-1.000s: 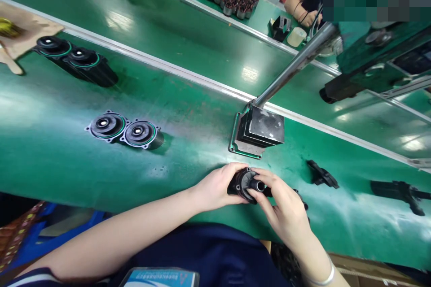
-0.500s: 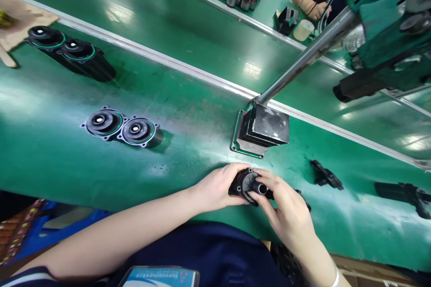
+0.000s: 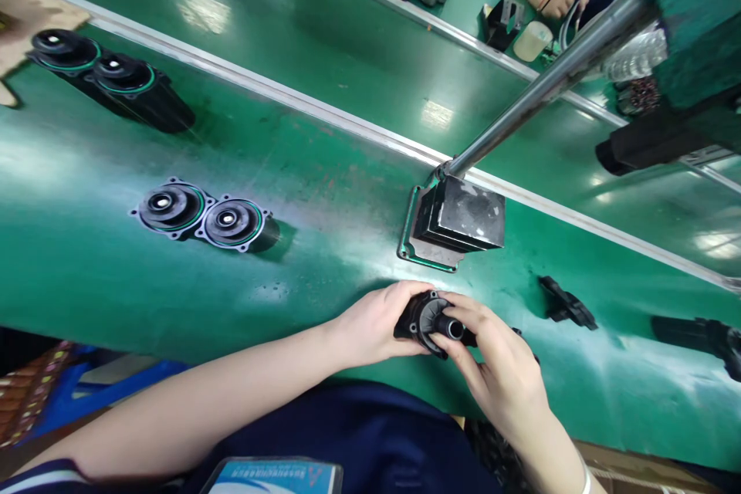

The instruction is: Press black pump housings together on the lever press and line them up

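In front of me is a black pump (image 3: pixel 407 318), its round ribbed cover (image 3: pixel 429 315) and short pipe spout facing up and to the right. My left hand (image 3: pixel 373 322) is wrapped around the pump's body from the left. My right hand (image 3: pixel 501 351) pinches the cover, thumb and fingers on either side of the spout. Part of a black piece shows behind the right hand, mostly hidden by it. Whether the cover sits fully against the body cannot be made out.
A black metal block fixture (image 3: pixel 460 212) stands just beyond my hands, below a slanted steel post (image 3: pixel 544 85). Black pump bodies with green rings (image 3: pixel 235 222) stand to the left. Black parts (image 3: pixel 566 301) lie at right. Across the bench, a person's hand (image 3: pixel 564 1) is near cables.
The view has shifted slightly. Both hands keep their hold on the pump and its cover, with hardly any visible movement.
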The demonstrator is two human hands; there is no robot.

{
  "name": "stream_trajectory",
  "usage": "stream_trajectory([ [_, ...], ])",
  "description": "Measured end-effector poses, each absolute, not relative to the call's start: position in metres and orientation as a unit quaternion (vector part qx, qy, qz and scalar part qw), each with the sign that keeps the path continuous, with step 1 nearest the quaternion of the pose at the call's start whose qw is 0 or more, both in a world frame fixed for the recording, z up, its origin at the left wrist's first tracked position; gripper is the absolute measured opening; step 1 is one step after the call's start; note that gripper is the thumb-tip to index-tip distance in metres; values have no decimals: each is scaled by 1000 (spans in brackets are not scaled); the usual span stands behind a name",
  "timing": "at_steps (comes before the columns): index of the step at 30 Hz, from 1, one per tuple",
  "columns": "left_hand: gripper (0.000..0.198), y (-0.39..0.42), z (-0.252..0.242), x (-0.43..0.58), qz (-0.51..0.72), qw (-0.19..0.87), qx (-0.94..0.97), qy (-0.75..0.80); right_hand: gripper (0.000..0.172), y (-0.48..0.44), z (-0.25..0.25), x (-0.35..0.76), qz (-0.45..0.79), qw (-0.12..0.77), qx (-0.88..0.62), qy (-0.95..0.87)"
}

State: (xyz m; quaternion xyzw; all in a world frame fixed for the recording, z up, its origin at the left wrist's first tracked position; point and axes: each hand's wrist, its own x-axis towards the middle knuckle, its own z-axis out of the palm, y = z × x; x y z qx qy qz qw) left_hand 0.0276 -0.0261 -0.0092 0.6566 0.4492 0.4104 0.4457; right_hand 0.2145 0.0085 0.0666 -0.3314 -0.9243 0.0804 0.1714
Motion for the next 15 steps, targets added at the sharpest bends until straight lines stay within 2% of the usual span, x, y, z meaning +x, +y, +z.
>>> stream_trajectory([
  [8,69,-27,-11,27,422,426,672,436,23,7,67,212,81,175,-345,-918],
  [12,53,-26,-16,25,432,370,726,388,24,3,63,210,99,200,-357,-907],
  [15,49,-26,-22,26,434,343,744,374,23,-1,54,209,135,227,-372,-890],
])
